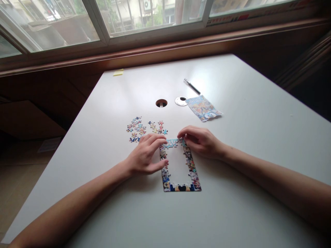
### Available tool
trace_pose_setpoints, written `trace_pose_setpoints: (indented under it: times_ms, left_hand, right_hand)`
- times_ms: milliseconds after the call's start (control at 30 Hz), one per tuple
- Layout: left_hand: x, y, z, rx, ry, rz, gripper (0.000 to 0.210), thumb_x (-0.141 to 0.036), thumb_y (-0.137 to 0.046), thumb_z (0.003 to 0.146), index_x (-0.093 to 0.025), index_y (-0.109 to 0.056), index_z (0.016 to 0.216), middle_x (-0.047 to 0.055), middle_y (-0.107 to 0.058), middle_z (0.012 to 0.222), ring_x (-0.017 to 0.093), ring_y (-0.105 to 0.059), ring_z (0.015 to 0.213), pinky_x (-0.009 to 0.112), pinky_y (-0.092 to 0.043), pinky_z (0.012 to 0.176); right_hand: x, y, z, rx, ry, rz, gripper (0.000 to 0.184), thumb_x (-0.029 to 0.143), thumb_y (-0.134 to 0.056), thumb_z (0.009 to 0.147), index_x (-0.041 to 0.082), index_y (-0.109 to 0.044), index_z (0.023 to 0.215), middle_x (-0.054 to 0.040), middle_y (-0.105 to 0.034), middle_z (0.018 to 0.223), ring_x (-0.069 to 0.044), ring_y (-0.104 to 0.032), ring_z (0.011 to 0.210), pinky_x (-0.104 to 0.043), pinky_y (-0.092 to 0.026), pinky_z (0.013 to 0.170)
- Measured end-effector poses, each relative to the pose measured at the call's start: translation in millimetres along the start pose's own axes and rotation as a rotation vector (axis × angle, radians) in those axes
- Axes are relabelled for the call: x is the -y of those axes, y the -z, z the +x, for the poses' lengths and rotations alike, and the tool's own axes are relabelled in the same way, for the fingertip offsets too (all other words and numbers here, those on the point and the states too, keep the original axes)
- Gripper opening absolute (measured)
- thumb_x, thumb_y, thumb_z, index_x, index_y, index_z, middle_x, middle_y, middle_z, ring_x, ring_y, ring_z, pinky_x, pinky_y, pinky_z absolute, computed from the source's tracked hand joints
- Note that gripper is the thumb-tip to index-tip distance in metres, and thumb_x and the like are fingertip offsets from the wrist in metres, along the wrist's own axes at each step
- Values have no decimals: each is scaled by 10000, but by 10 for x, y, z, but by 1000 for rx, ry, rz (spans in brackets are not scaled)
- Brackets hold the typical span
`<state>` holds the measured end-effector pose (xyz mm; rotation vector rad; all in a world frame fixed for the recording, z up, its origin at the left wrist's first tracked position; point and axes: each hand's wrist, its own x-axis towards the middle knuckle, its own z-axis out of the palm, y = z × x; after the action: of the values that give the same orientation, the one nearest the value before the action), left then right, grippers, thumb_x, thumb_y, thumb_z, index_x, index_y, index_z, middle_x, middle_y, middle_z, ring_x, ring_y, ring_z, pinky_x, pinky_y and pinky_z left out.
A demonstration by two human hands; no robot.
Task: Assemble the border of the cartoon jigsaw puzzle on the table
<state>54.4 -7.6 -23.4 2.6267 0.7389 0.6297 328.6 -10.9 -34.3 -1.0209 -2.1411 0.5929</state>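
Note:
A jigsaw puzzle border (193, 168) lies flat on the white table, its joined edge pieces forming a rectangle around a bare middle. My left hand (147, 153) rests at its upper left side, thumb and fingers apart, fingertips touching the top left corner and the left edge. At the top right corner is my right hand (203, 141), its fingers curled and the thumb tucked beneath them. Whether a piece sits between those fingers is hidden. Loose puzzle pieces (136, 127) lie in a cluster beyond my left hand, with a smaller group of pieces (157, 127) beside them.
On the white table (248, 144) lie a printed picture sheet (203, 107), a dark pen-like stick (192, 86) and a round cover (180, 101). A cable hole (161, 103) opens near the middle. Yellow tape (118, 72) marks the far left edge, before a window (152, 15).

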Motion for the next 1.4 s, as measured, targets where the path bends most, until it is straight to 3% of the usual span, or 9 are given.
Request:
trace_pose_setpoints:
  times_ms: [100, 167, 300, 433, 567, 800, 967, 1267, 1400]
  left_hand:
    - [0, -32, -34, -113, -30, 28, 162, -255, -584, 862, -197, -548, 1009, 101, -639, 1073, 237, -573, 1029, 415, -464, 937]
    - [-8, -47, -59, -98, -132, 71, 35, -202, -552, 855, -211, -531, 882, 70, -642, 938, 209, -574, 905, 381, -485, 844]
    - [-36, -55, -85, 60, -363, 141, 67, -187, -522, 857, -229, -519, 805, 36, -627, 804, 181, -554, 777, 348, -468, 717]
    - [-34, -71, -98, 44, -380, 133, 100, -184, -544, 818, -237, -498, 746, 19, -584, 715, 173, -540, 717, 346, -449, 671]
    - [104, 3, -80, -121, -210, 142, 112, -199, -562, 793, -233, -491, 713, 17, -583, 685, 181, -526, 699, 358, -449, 676]
    - [685, 346, -15, -577, 406, 130, 76, -224, -528, 866, -211, -582, 815, 17, -643, 811, 184, -565, 814, 343, -493, 783]
    - [889, 344, -48, -596, 510, 52, 127, -206, -526, 846, -206, -649, 877, 19, -685, 887, 182, -601, 846, 325, -488, 769]
    - [867, 325, -48, -452, 420, 44, 167, -223, -535, 895, -214, -699, 921, 28, -728, 994, 212, -604, 1035, 370, -484, 919]
    - [898, 317, -56, -513, 522, -30, 241, -164, -508, 867, -212, -659, 1049, 36, -723, 1067, 204, -632, 1030, 372, -498, 911]
  right_hand:
    - [-22, 21, -4, -19, -75, 67, 198, 98, -539, 815, 189, -649, 951, -28, -650, 838, -120, -522, 635, -276, -459, 588]
    - [-43, 32, -5, -39, -136, 140, 117, 142, -560, 826, 201, -622, 906, -30, -633, 813, -144, -546, 669, -292, -472, 595]
    - [-95, 31, -8, -81, -183, 225, 67, 211, -607, 835, 228, -578, 893, -25, -592, 801, -171, -552, 700, -314, -491, 610]
    - [-125, 20, -16, -105, -169, 258, 79, 202, -600, 846, 236, -574, 911, -28, -556, 799, -177, -539, 723, -313, -489, 616]
    - [-116, 23, -16, -111, -162, 301, 68, 196, -582, 853, 238, -572, 906, -24, -538, 791, -168, -526, 710, -303, -483, 613]
    - [-119, 18, -11, -130, -168, 309, 80, 171, -569, 841, 237, -578, 884, -24, -548, 776, -170, -536, 719, -301, -493, 647]
    - [-101, 26, 2, -150, -165, 301, 74, 170, -566, 825, 233, -575, 862, -28, -555, 770, -175, -541, 721, -311, -494, 643]
    - [-71, 34, 23, -174, -177, 299, 95, 156, -548, 811, 238, -584, 842, -22, -565, 764, -183, -559, 730, -334, -501, 668]
    - [-75, 38, 22, -173, -184, 290, 111, 147, -538, 808, 244, -585, 837, -22, -574, 770, -188, -562, 731, -342, -504, 671]
